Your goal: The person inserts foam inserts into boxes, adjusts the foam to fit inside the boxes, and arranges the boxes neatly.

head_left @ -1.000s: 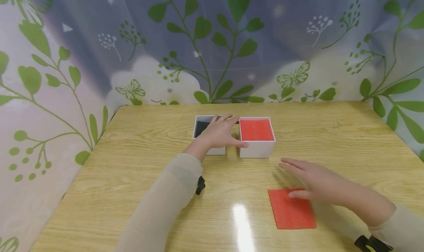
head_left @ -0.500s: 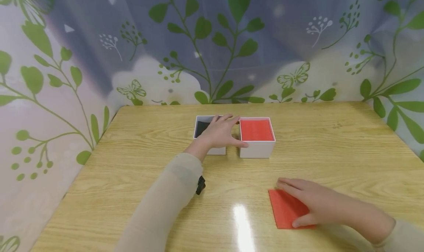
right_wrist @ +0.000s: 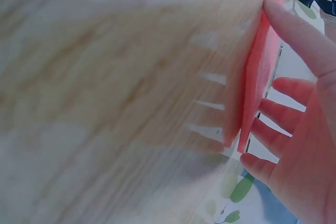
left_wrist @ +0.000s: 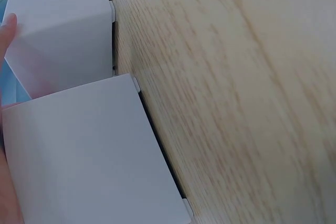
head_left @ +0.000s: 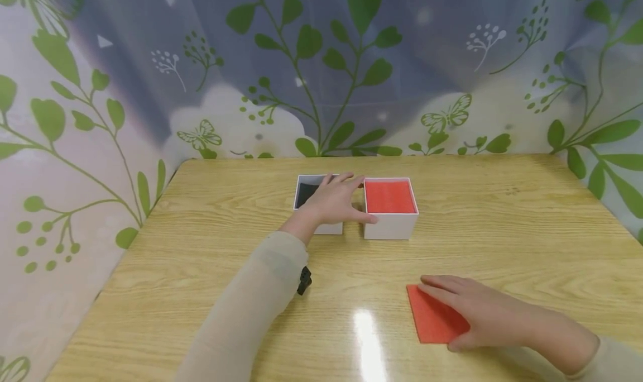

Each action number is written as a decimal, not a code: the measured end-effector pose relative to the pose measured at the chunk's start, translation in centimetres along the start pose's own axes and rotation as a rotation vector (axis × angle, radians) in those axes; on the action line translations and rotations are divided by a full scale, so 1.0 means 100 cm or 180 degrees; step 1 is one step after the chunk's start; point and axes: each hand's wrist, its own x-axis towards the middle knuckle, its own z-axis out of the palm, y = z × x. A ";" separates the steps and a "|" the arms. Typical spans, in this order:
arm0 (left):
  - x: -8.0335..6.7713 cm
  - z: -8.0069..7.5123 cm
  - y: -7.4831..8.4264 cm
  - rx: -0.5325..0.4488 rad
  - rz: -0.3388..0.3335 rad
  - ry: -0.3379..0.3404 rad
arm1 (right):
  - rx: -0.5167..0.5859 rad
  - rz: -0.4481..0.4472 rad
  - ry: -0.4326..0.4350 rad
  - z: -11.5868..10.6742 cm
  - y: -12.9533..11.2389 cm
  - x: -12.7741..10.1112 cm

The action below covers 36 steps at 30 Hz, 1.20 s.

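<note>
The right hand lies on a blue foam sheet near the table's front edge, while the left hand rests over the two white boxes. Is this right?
Not quite: the foam sheet is red, not blue, as the head view shows. The right hand does lie on it near the table front edge, and the left hand rests over the two white boxes.

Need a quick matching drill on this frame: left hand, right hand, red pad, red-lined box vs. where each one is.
Column 1:
1. left hand
2. right hand
3. red pad
4. red-lined box

Column 2:
A. flat on the table near its front edge
B. resting on the black-lined box, thumb at the box beside it
C. on the red pad, thumb at its near edge
D. standing open, right of the black-lined box

Pairs: 1-B, 2-C, 3-A, 4-D
</note>
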 end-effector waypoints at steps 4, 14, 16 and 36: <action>-0.001 -0.001 0.001 0.0006 -0.0027 -0.0022 | 0.0033 0.0040 -0.0008 -0.001 0.000 0.000; -0.001 -0.002 0.001 0.0032 -0.0023 -0.0037 | -0.0041 0.0070 -0.0008 -0.001 -0.003 0.002; -0.001 -0.002 0.001 0.0021 -0.0021 -0.0035 | -0.0052 0.0082 0.0000 -0.001 -0.004 0.001; -0.001 -0.001 0.002 -0.0021 -0.0016 -0.0032 | -0.0284 -0.0190 0.0471 -0.011 -0.003 0.001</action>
